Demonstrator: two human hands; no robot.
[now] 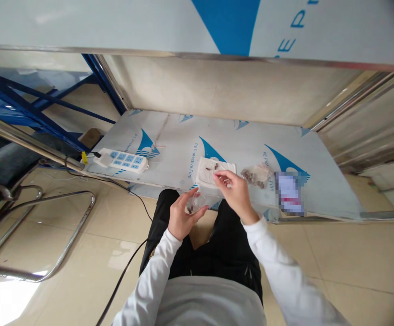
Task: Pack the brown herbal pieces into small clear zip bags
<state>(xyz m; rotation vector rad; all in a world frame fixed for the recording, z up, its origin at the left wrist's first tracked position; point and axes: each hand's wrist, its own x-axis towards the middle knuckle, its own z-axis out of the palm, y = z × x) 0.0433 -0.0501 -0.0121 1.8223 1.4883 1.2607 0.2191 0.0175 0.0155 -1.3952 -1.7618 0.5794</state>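
My left hand is closed around a small clear plastic cup, tilted, with some dark bits in it. My right hand is in a pinch over the right part of a folded white tissue; whatever lies between the fingertips is too small to make out. A few small dark brown pieces rest on the tissue. To the right of that hand, a clear bag with dark brown pieces lies on the shelf.
The low shelf is covered in printed protective film. On its left are a white power strip with a black cable and a flat clear piece. A blurred-out rectangular item lies right. A metal-framed chair stands at left.
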